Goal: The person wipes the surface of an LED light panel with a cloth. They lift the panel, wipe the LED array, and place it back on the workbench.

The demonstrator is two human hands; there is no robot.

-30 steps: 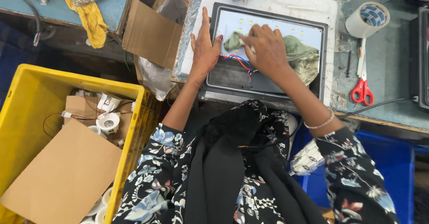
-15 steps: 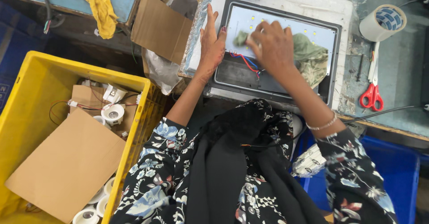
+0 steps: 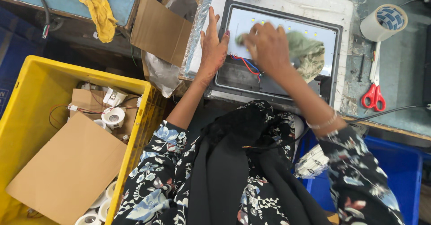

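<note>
Green cloth [image 3: 305, 50] on one flat black-framed light panel [image 3: 280, 32]
Right hand [image 3: 269, 48] clenched the cloth on the panel; left hand [image 3: 213, 45] lay flat, released, at its left edge; one tape roll [image 3: 384, 22], one red scissors [image 3: 374, 90] nearby.

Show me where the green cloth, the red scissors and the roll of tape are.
green cloth [image 3: 307, 50]: head view, on the bunched part right of the right hand.
red scissors [image 3: 373, 96]: head view, on the red handle loops.
roll of tape [image 3: 382, 22]: head view, on the roll's top face.
</note>
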